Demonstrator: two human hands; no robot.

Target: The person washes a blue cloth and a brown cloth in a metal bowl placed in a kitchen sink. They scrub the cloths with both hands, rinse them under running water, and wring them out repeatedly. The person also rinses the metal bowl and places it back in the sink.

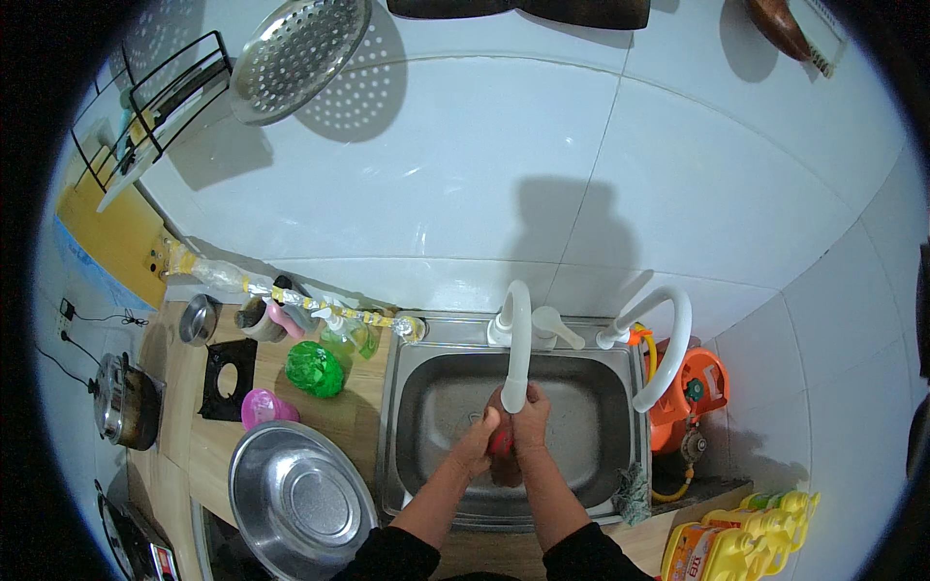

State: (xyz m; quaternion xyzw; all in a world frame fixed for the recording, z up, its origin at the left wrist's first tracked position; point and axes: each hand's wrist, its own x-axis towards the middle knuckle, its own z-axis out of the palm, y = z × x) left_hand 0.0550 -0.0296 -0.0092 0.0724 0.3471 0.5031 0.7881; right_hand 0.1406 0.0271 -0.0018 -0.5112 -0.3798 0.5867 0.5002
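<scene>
Both hands are in the stainless steel sink [581, 454], under the white gooseneck faucet [519, 348]. A small red item [500, 441] lies between them, mostly covered by the fingers, so its kind cannot be told. My left hand [476, 441] closes on it from the left, thumb on top. From the right, my right hand [533, 423] cups the same item. The faucet's spout end hides part of the fingers. Behind the spout is a white faucet lever [556, 327].
A wide metal basin [254, 479] stands left of the sink, near a pink cup [269, 410], a green mesh ball [314, 369] and a pump bottle [341, 334]. A second white spout [676, 341], an orange gas cylinder [708, 374] and yellow oil jugs [716, 548] are at right.
</scene>
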